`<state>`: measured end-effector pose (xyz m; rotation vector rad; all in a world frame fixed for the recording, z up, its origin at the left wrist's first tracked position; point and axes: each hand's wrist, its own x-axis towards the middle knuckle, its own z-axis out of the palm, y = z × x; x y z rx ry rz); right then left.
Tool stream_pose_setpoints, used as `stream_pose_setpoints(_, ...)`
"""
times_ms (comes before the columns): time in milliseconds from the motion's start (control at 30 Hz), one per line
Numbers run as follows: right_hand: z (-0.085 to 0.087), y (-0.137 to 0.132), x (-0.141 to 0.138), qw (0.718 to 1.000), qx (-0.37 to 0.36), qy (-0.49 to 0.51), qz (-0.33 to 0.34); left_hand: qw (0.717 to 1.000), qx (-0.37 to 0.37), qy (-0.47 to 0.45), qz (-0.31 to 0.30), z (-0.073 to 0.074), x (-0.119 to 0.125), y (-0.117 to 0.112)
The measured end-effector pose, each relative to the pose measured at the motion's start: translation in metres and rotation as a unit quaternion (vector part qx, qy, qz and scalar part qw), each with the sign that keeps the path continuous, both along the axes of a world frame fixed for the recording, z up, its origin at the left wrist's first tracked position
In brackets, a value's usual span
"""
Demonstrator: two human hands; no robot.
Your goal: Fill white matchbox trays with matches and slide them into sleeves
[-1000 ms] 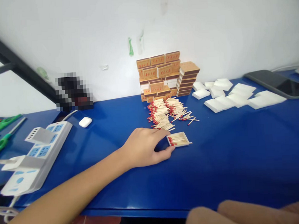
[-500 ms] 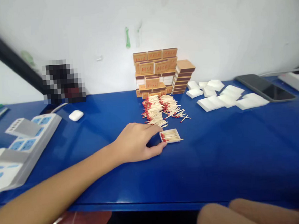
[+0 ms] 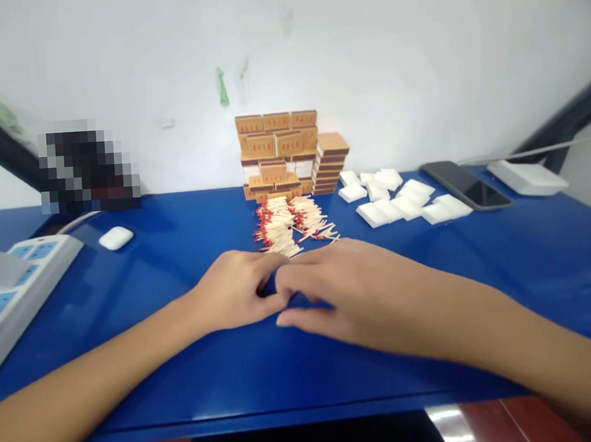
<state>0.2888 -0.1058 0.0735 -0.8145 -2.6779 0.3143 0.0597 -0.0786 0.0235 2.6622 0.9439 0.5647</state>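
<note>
My left hand rests on the blue table with its fingers curled. My right hand lies across from it, fingers together and bent, its fingertips touching the left hand's. The small white match tray the left hand gripped a moment ago is hidden under the two hands. Just beyond the hands lies a pile of red-tipped matches. Behind the pile, a stack of tan matchboxes stands against the wall.
Several white inner trays lie right of the matches, then a dark phone and a white box with a cable. A power strip and a white earbud case sit at the left.
My right hand has come up from the lower edge and onto the table, meeting the left hand and covering the match tray. The view has swung to the right.
</note>
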Motion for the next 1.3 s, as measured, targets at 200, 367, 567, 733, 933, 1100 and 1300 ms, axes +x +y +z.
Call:
stream_pose_setpoints(200, -0.035, 0.051, 0.016, 0.990, 0.100, 0.087, -0.037, 0.999, 0.035, 0.006, 0.031, -0.003, 0.001, -0.002)
stream_pose_setpoints(367, -0.043, 0.051, 0.023, 0.988, 0.108, 0.096, -0.048, 0.999, 0.045, 0.004, 0.026, -0.003, 0.000, -0.002)
stream_pose_setpoints(567, -0.041, 0.046, 0.022, 0.986, 0.119, 0.103, -0.049, 0.999, 0.039, -0.001, 0.023, -0.004, 0.000, -0.001)
stream_pose_setpoints(733, -0.043, 0.047, 0.023, 0.987, 0.103, 0.109, -0.056, 0.999, 0.032, 0.001, 0.021, -0.004, -0.001, -0.001)
stream_pose_setpoints(933, -0.045, 0.045, 0.021, 0.988, 0.064, 0.129, -0.046, 0.999, 0.025, -0.003, 0.031, -0.004, 0.000, -0.002)
stream_pose_setpoints(1100, -0.045, 0.051, 0.026, 0.975, 0.098, 0.141, -0.144, 0.999, 0.010, -0.024, 0.021, -0.005, 0.000, -0.002)
stream_pose_setpoints(1300, -0.031, 0.055, 0.032, 0.923, 0.169, 0.231, -0.258, 0.998, -0.009, -0.042, 0.038, -0.007, -0.003, -0.002)
